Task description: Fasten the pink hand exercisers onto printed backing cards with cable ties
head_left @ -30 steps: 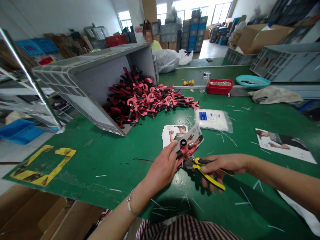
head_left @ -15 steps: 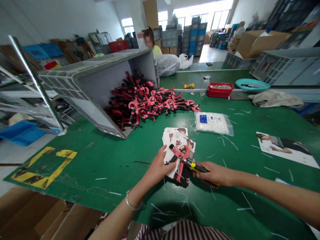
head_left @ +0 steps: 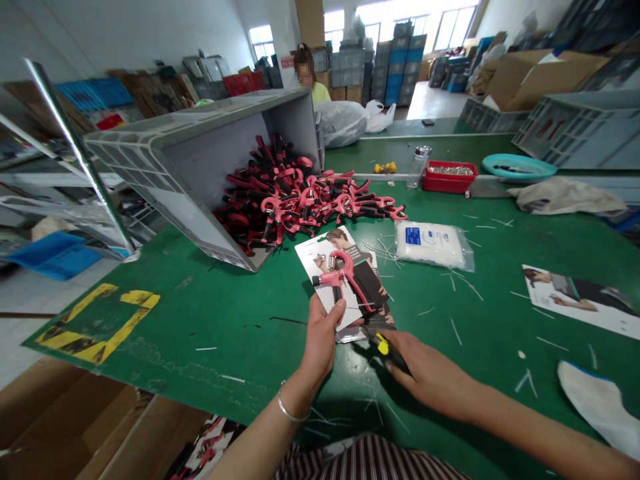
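Pink-and-black coil-spring hand gripper (head_left: 345, 277) lies across a glossy printed card (head_left: 313, 257) at centre frame, the card pinched by the left hand (head_left: 320, 343), thumb on its lower part. The right hand (head_left: 430, 373) is clenched around yellow-and-black pliers (head_left: 383, 345), jaws hidden, just beside the card. Green workbench mat (head_left: 240, 313) runs to its near edge at lower left; a tipped grey plastic crate (head_left: 150, 173) and a heap of matching grippers (head_left: 295, 207) sit just above the card.
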A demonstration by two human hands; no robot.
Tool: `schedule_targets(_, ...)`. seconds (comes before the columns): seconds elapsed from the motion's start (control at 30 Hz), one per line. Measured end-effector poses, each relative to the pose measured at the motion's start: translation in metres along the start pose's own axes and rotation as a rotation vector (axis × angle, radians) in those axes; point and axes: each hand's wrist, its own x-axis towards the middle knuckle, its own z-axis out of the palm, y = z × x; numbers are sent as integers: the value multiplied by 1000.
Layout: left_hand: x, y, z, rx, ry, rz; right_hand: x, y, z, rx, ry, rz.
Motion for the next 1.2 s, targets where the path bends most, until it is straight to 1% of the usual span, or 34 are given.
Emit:
schedule_targets(0.13, -7, -4, 9, -55, 66, 84, 10, -3, 17, 127, 76, 87)
schedule_targets(0.23, -11, -6, 12, -48, 61, 113, 16, -7, 26, 205, 120, 84)
schedule_targets(0.33, -13, -8, 11, -6, 65, 126, 18, -9, 30, 276, 153, 71)
schedule_targets(0.43, -15, -11, 9, 40, 84, 127, 19, -11, 32, 386, 151, 63)
schedule_targets(0.5, -16, -13, 8, 78, 77, 130, 21, -13, 35, 466, 157, 56)
schedule_targets(0.63, -17, -16, 7, 137, 61, 133, 24, -11, 49, 650, 214, 89)
schedule_targets(0.7, -16, -17, 8, 121, 62, 128, 23, -9, 56, 752, 189, 127)
schedule_targets(0.77, -15, -17, 8, 88, 65, 121, 20, -8, 59, 794, 149, 150)
schedule_targets(0.83, -13, -18, 9, 68, 82, 117, 16, -9, 57, 770, 126, 140)
schedule_targets(0.93, -11, -18, 9, 84, 116, 130, 11, -10, 49, 684, 111, 70)
schedule_targets(1.03, -13, -17, 9, 126, 87, 156, 11, -7, 44, 699, 92, 30)
schedule_targets(1.2, -16, -19, 8, 177, 33, 176, 18, 0, 44, 868, 23, 93)
